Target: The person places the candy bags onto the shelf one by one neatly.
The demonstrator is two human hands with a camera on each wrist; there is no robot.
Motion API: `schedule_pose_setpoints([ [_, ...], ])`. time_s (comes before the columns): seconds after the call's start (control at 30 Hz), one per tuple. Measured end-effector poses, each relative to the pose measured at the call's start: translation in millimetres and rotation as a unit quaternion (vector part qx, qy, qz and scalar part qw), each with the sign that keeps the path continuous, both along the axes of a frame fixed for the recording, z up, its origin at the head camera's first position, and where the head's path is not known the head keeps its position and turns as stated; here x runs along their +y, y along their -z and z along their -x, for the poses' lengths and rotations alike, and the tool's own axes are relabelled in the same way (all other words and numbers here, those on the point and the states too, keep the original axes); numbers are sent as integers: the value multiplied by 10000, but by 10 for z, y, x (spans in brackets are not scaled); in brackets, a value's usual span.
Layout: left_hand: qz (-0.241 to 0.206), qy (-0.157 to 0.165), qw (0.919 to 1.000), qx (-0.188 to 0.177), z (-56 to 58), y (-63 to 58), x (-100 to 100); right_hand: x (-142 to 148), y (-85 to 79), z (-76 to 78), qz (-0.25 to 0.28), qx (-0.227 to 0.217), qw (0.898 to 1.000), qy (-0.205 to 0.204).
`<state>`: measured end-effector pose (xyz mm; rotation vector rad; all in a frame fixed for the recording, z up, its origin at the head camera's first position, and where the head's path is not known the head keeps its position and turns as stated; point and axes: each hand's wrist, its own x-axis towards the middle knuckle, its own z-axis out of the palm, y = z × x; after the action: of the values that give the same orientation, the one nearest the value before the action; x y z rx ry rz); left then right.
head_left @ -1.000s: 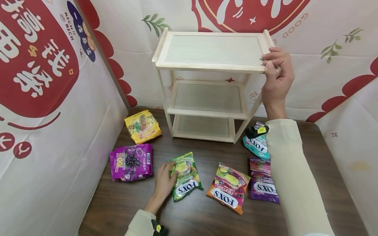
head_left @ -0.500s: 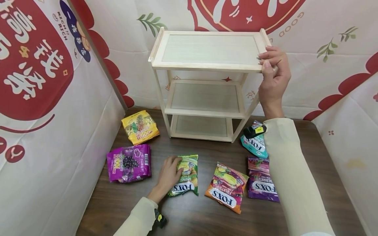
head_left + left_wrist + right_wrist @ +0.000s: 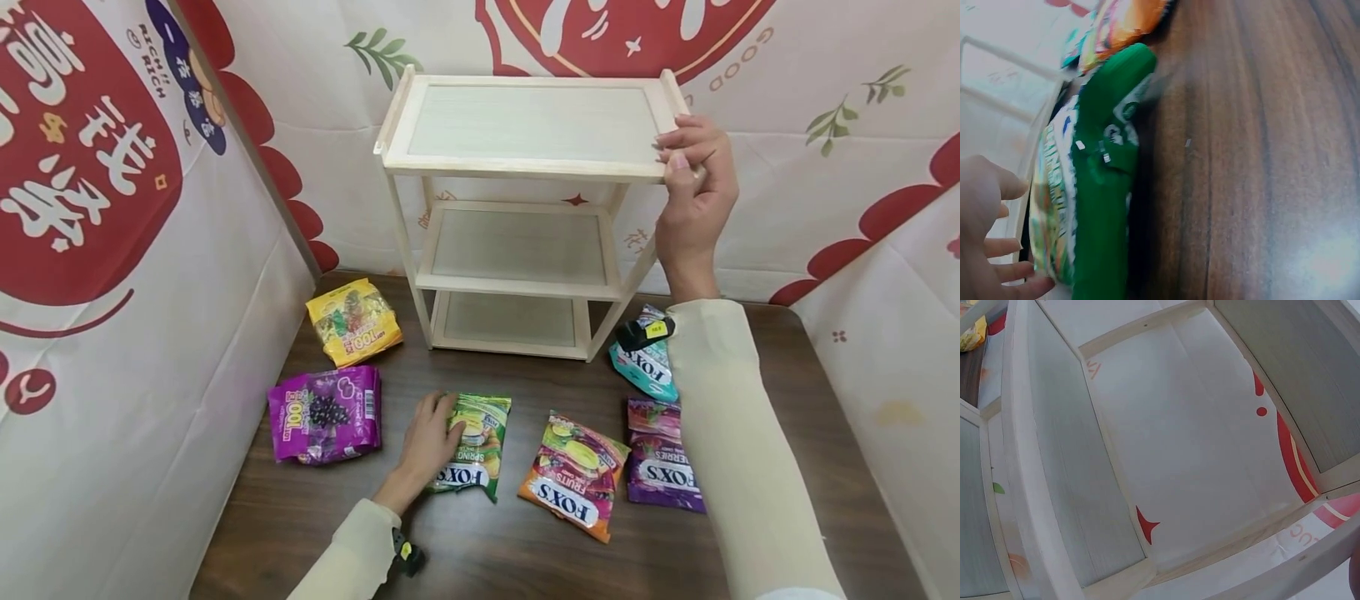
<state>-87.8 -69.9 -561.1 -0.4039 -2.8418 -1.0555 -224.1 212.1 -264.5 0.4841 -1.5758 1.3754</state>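
I judge my work near its start: the green bag (image 3: 486, 437) lies unlifted on the desk (image 3: 487, 550) in front of the rack (image 3: 525, 123), between the grape bag (image 3: 326, 415) and the orange bag (image 3: 576, 477), and no bag sits on the rack. My left fingers (image 3: 444, 407) touch the green bag loosely, not clasping; my right fingers (image 3: 693, 136) grip the rack's top right end. My right sleeve (image 3: 731, 400) hides part of the teal bag (image 3: 647, 367) and the berries bag (image 3: 660, 468)
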Motion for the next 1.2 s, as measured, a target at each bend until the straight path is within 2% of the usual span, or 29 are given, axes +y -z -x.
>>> schedule_pose_setpoints([
  [0.2,-911,-656,9929,-393,-67,-23,-147,-6,3,1,5,-2,10000,11],
  [0.4,-1166,-944,9877,-434,-156,1,-258,-14,-5,19,-22,21,10000,-51],
  [0.53,-1287,-1146,9838,-501,-262,-9,-260,-19,-3,13,-37,13,10000,-26],
  [0.73,-947,-1203,9841,-897,-422,-50,-141,-18,1,-9,17,8,10000,33],
  [0.9,-458,-1146,9847,-1231,-460,-25,-16,-22,-4,-7,21,-8,10000,7],
  [1.0,-286,-1156,9848,-1264,-455,11,25,-27,-4,-3,9,-27,10000,0],
  [1.2,-225,-1128,9879,-1044,-455,28,69,-20,7,-7,54,-38,10000,58],
])
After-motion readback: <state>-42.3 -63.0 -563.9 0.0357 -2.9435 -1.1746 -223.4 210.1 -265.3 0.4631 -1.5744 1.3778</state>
